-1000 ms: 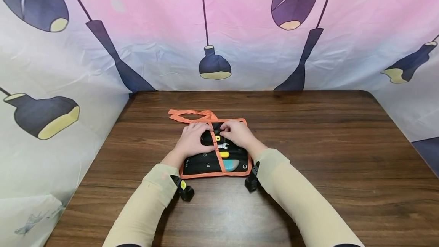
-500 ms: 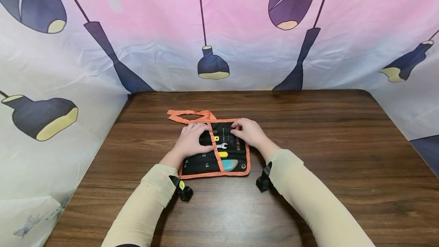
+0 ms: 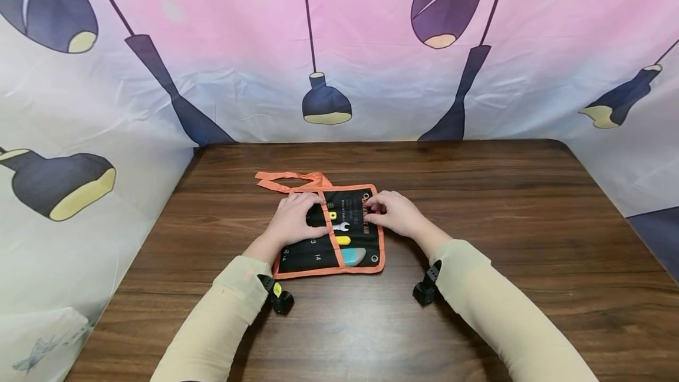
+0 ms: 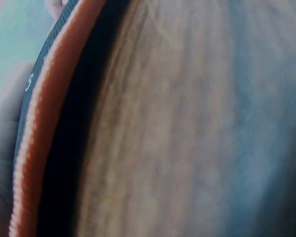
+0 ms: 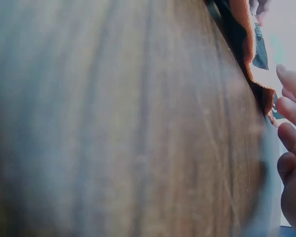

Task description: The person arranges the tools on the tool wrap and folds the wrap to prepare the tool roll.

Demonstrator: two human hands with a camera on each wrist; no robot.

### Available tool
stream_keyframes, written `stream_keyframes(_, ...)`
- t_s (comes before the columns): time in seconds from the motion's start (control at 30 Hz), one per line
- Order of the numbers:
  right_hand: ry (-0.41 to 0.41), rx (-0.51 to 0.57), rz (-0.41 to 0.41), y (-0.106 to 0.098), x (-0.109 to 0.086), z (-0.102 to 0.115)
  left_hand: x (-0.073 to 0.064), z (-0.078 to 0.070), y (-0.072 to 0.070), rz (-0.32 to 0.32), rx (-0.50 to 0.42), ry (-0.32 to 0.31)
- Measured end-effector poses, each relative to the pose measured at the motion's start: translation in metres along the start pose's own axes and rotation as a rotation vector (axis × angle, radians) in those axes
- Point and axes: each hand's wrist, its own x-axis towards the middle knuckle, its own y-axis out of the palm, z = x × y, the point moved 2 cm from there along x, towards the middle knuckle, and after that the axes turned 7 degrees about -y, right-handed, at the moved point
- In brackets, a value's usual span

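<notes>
A black tool roll [image 3: 297,259] with orange trim lies flat on the table. White size numbers mark its pockets, and print covers its right part. From the pockets show an open-end wrench [image 3: 342,227], a yellow piece [image 3: 343,240], a smaller yellow tip [image 3: 332,216] and a teal-and-grey tool end [image 3: 353,256]. My left hand [image 3: 292,220] rests on the roll's left part, thumb and fingers spread at the orange pocket edge. My right hand [image 3: 398,214] is at the roll's right edge, fingers loosely bent, holding nothing visible. The right wrist view shows these fingers [image 5: 291,106] beside the orange trim.
An orange tie strap [image 3: 286,181] lies looped behind the roll. The dark wood table [image 3: 504,240] extends around it. A printed cloth backdrop [image 3: 371,93] hangs behind the table and at both sides. Small cameras [image 3: 281,299] are worn on both wrists.
My right hand has moved right across the tool roll, from beside the pocket edge to the roll's right border, baring the printed part. My left hand stays in place on the roll.
</notes>
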Motion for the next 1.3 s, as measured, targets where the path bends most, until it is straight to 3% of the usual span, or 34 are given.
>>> stream_keyframes(0.3,-0.023,-0.019,0.079,0.003,-0.007,-0.001,0.001,-0.006,0.001,0.015,-0.016,0.026)
stream_keyframes(0.57,-0.021,-0.024,0.073,-0.003,-0.015,-0.006,0.002,-0.014,0.005,0.061,-0.028,0.052)
stream_keyframes(0.93,-0.034,-0.027,0.058,-0.008,-0.027,-0.010,0.003,-0.023,0.010,0.056,-0.032,0.043)
stream_keyframes(1.3,-0.071,-0.016,0.062,-0.007,-0.041,-0.003,-0.006,-0.020,0.002,0.070,-0.165,0.073)
